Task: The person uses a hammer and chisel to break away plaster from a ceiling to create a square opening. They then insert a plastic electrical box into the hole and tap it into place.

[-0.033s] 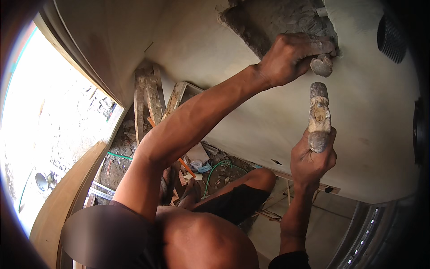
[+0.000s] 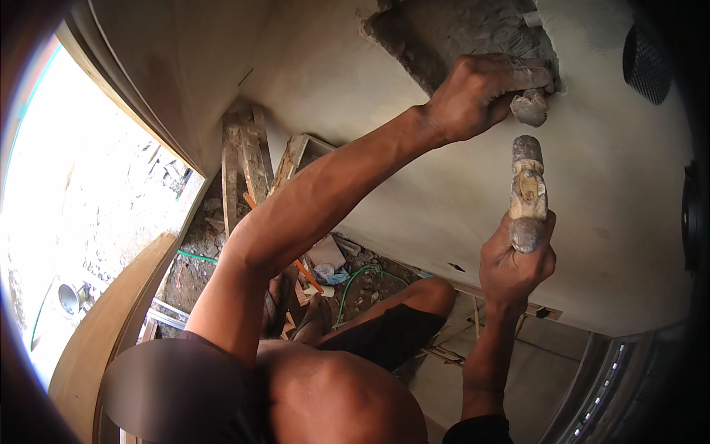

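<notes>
My left hand [image 2: 481, 96] is closed around a chisel [image 2: 529, 109] whose battered, mushroomed grey head sticks out below the fingers. The rest of that chisel is hidden by the hand and the wall. The hand lies at the lower right edge of a rough recess [image 2: 458, 41] cut into the pale plastered wall [image 2: 592, 177]. Below it, my right hand [image 2: 515, 263] grips a hammer [image 2: 528, 194], its worn head pointing up toward the chisel. A small gap separates hammer and chisel. The hammer's handle is mostly hidden by the fist.
A dark round mesh-covered opening [image 2: 647, 65] sits in the wall at the right. Wooden boards [image 2: 248, 159] lean at the wall's foot. Rubble, a green hose [image 2: 355, 281] and an orange strip [image 2: 307, 276] lie below. A curved wooden panel [image 2: 111, 325] borders the bright opening at left.
</notes>
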`<state>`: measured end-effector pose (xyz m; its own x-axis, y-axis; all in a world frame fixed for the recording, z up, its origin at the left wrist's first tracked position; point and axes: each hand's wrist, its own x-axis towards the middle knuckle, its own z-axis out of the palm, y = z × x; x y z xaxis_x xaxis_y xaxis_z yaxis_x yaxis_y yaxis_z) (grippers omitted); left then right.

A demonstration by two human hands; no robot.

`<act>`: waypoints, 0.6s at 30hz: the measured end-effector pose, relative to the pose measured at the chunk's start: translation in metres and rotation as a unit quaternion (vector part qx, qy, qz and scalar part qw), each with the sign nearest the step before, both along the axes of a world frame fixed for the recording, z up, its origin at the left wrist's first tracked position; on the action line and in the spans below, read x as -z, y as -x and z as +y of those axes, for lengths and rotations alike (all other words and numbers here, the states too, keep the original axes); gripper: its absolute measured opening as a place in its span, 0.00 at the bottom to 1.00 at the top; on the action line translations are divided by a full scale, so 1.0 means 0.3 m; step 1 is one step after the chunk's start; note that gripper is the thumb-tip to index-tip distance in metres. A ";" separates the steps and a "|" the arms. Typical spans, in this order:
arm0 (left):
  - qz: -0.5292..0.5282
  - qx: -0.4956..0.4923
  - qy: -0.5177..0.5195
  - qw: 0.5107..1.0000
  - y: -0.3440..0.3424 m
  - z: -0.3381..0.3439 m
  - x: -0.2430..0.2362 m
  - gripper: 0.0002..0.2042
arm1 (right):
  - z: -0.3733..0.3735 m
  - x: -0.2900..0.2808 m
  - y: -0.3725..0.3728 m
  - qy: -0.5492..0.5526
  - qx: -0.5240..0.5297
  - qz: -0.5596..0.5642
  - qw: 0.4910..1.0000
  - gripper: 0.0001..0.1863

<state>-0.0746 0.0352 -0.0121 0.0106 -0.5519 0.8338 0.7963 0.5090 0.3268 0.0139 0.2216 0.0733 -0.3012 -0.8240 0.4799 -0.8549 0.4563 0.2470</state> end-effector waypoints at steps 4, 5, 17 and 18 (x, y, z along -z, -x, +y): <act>-0.021 0.007 0.010 1.000 -0.006 -0.001 0.010 0.23 | -0.002 0.009 -0.002 -0.008 -0.015 -0.006 1.000 0.20; -0.019 -0.004 0.006 1.000 -0.006 -0.002 0.013 0.23 | -0.003 0.013 0.000 -0.006 -0.013 -0.006 1.000 0.20; -0.088 0.001 0.007 0.996 0.013 -0.028 0.012 0.21 | -0.092 0.035 0.105 -0.024 0.013 0.112 0.993 0.04; -0.070 -0.011 0.000 0.997 0.019 -0.031 0.012 0.21 | -0.091 0.032 0.106 -0.003 -0.043 0.110 0.993 0.06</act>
<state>-0.0803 0.0259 -0.0155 -0.0941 -0.5532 0.8277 0.7314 0.5256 0.4345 -0.0178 0.1942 0.0636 -0.1188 -0.8453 0.5208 -0.8157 0.3822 0.4342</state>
